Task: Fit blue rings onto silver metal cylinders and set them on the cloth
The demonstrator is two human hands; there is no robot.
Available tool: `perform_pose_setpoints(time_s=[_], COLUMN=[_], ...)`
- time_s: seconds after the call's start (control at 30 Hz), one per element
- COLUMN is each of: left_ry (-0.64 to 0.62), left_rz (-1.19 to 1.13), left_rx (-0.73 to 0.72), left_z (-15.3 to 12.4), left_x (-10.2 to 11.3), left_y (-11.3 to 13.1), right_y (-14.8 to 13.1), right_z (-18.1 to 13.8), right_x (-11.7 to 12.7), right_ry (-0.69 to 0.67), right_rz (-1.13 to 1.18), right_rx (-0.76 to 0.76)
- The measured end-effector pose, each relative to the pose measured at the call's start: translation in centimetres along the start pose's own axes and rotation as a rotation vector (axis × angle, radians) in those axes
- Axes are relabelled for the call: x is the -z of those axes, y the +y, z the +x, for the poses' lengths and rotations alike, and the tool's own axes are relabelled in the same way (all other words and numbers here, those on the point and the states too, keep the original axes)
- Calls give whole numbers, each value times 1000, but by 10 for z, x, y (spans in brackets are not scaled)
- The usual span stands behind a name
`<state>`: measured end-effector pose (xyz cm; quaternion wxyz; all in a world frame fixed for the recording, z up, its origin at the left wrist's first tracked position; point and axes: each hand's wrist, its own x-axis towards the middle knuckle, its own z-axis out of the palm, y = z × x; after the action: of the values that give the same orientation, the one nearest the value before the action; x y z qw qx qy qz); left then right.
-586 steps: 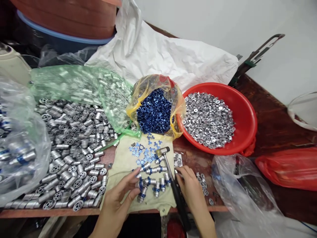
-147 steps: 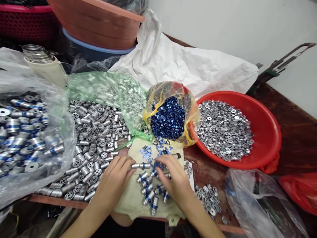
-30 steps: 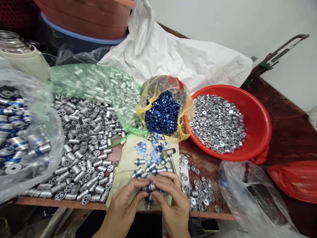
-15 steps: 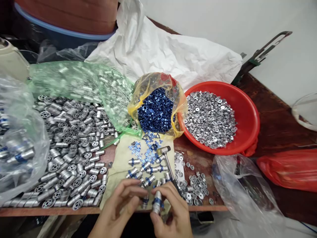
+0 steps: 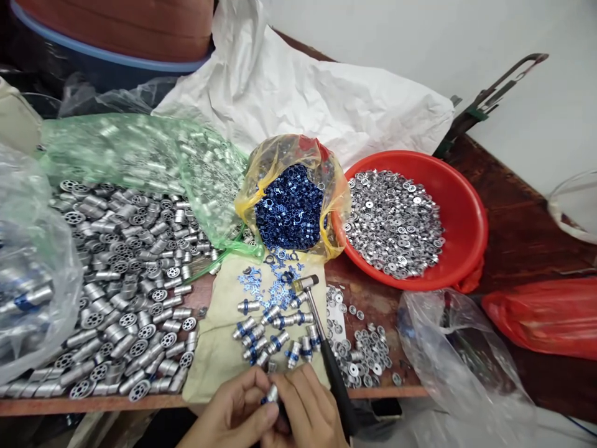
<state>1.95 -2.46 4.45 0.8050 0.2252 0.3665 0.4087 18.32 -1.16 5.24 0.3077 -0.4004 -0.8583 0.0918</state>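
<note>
Left hand (image 5: 232, 418) and right hand (image 5: 310, 415) pinch one blue-ringed fitting (image 5: 271, 393) at the table edge (image 5: 93, 403); a loose grip might drop it

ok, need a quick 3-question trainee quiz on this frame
1. True or false: the hammer has its head resting on the cloth.
2. The red basin holds: A) nails B) silver discs C) pliers.
3. What do the left hand and right hand hold together?
Key: 1 true; 2 B; 3 one small silver part.
</note>
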Motion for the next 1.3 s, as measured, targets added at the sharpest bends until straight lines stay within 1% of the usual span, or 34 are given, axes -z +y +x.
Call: perform_pose_setpoints(time_s=[0.07,0.1,0.13,0.17,0.2,0.23,0.27,0.3,0.33,0.37,0.4,0.47,0.5,0.53,0.6,0.67,0.73,0.83,0.9,0.93,1.0,1.1,1.23,1.3], left_ry=[47,102,177,258,328,371,379,362,331,294,256,195,183,190,234,263,280,308,333,344,373,373,370,363], left_rz=[103,153,196,223,230,216,184,136,76,7,-66,-211,-272,-315,-328,-248,-85,208,335,375,436,506,536,530], left_rx=[-30,-53,-78,-106,-135,-161,-172,-173,-160,-133,-93,-11,17,31,13,-50,-143,-257,-305,-325,-349,-353,-357,-344], left_z=[-2,-2,-2,-2,0,2,4,7,9,12,13,15,16,15,14,13,11,9,8,7,6,5,5,6], left_x=[1,1,1,1,1,1,0,0,-1,-1,-2,-4,-5,-5,-3,1,6,10,10,10,9,9,10,11], left_y=[3,7,11,16,21,25,29,32,33,35,35,34,34,34,34,33,32,26,22,21,20,21,21,21], right_y=[13,27,45,66,88,106,120,126,124,114,98,58,40,24,7,6,12,14,10,8,4,3,5,7], right_z=[6,9,12,14,16,18,19,19,20,20,21,25,27,30,34,37,38,42,46,48,51,51,47,46], right_x=[10,17,24,30,36,41,44,45,45,43,39,28,21,14,3,-3,-4,-3,-5,-6,-9,-11,-10,-8], right_ry=[-38,-36,-38,18,93,105,115,122,126,140,154,185,162,146,138,140,146,200,184,159,137,168,149,144], right_rz=[73,74,68,-17,-125,-177,-183,-194,-184,-150,-110,126,242,307,360,362,425,696,863,907,931,906,851,782], right_rx=[-33,-91,-165,-303,-410,-443,-442,-440,-426,-411,-396,-334,-295,-271,-238,-231,-276,-451,-534,-551,-568,-576,-536,-495])
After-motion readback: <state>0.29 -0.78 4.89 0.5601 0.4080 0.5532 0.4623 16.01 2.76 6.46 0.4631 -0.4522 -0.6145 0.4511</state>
